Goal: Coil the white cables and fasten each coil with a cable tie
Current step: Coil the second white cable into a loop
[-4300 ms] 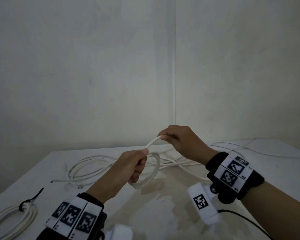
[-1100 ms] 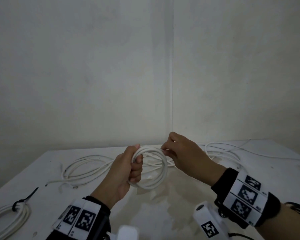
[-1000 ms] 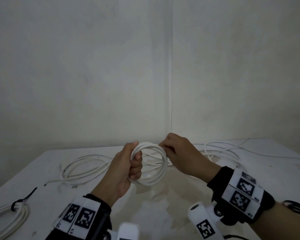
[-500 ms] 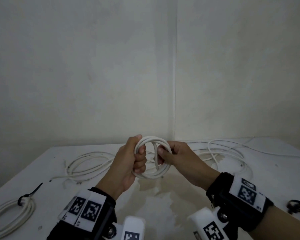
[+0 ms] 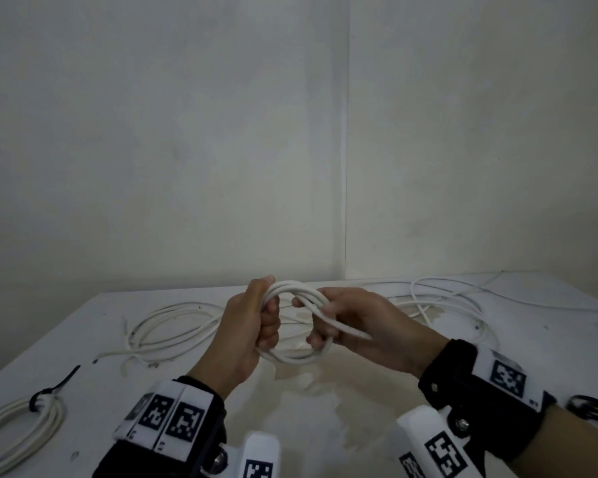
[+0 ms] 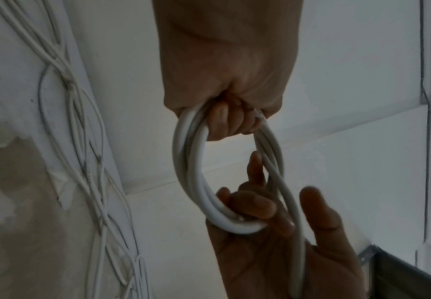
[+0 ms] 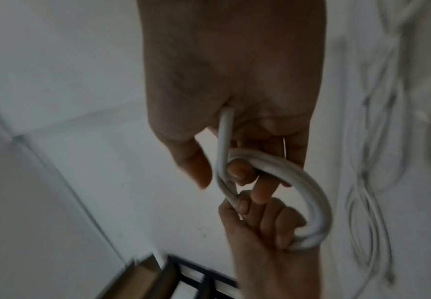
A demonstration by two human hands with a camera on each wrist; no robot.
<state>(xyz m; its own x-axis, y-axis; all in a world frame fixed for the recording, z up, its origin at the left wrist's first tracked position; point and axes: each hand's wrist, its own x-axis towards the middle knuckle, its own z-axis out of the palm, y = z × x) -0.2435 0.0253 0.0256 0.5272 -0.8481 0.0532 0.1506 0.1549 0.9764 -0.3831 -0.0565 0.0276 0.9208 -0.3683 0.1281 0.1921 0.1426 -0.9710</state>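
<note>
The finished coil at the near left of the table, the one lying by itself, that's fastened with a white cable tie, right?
Not quite: the finished coil lies by itself at the near left of the table, but its cable tie is black, as the head view shows.

White table [image 5: 83, 374] with a brownish stained patch [image 5: 325, 391] pushed into a room corner, plain off-white walls [image 5: 152, 150] meeting at a vertical seam [image 5: 346, 167], dim flat light, dark metal frame [image 7: 196, 281] below table edge.
</note>
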